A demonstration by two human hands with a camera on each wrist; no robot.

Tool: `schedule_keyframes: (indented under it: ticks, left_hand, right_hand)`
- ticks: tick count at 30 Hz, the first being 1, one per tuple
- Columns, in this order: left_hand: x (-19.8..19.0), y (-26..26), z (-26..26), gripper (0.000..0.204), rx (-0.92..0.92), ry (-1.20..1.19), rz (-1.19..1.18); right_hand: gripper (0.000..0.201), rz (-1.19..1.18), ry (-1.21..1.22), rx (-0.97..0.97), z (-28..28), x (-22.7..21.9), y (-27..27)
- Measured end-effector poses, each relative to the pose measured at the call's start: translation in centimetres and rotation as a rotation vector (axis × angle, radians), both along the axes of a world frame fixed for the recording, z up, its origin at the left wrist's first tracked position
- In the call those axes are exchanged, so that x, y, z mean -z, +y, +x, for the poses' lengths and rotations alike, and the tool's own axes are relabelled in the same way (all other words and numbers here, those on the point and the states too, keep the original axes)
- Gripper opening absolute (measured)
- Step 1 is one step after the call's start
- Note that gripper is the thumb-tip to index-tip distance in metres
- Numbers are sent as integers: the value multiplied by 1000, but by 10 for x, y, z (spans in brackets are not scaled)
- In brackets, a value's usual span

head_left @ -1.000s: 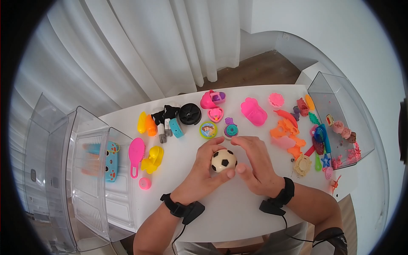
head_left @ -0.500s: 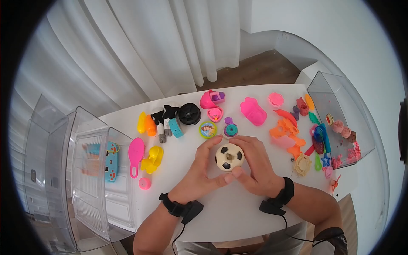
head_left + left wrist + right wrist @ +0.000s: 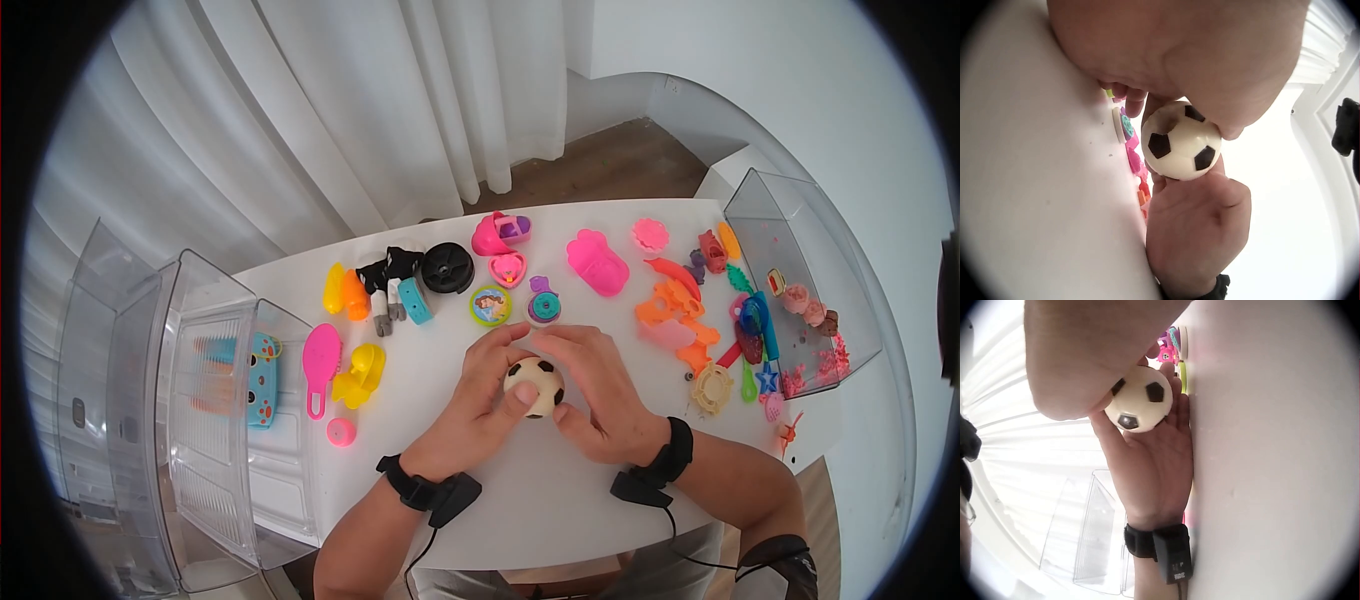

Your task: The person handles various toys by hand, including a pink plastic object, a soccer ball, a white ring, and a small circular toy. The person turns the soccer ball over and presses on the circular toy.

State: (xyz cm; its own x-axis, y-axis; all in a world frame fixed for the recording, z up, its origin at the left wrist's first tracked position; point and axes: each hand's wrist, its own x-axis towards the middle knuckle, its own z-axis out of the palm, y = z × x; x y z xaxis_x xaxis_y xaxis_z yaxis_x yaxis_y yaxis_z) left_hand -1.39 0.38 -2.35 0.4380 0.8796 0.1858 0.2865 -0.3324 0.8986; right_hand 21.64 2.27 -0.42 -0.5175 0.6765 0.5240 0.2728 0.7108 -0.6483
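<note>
Between the two hands is a small toy soccer ball (image 3: 546, 382), cream with black patches, also seen in the left wrist view as a ball (image 3: 1180, 142). My left hand (image 3: 480, 405) holds it, thumb lying across the ball's top and fingers curved round its far side. In the right wrist view the ball rests against the left hand's fingers (image 3: 1159, 464). My right hand (image 3: 607, 395) is spread in a loose curve on the ball's right, its thumb tip close by the ball. Just beyond the fingertips stand a purple-and-teal round toy (image 3: 543, 305) and a green-rimmed disc (image 3: 491, 306).
Left lie a pink hairbrush (image 3: 321, 357), a yellow toy (image 3: 360, 375) and a clear bin (image 3: 285, 470). A black wheel (image 3: 447, 268) and pink mould (image 3: 598, 262) sit farther back. Orange shapes (image 3: 672, 312) and another clear bin (image 3: 800, 250) with small toys are right.
The ball was turned between both hands, with the right thumb on it half a second ago. Now the right thumb is off it and the left thumb lies over its top.
</note>
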Motion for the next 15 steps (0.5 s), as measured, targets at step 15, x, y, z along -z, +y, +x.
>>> schedule_keyframes:
  ticks: [15]
  left_hand:
    - [-11,-4,-1,107,-31,-153,-251]
  right_hand:
    - [54,49,8,128,-1,9,0]
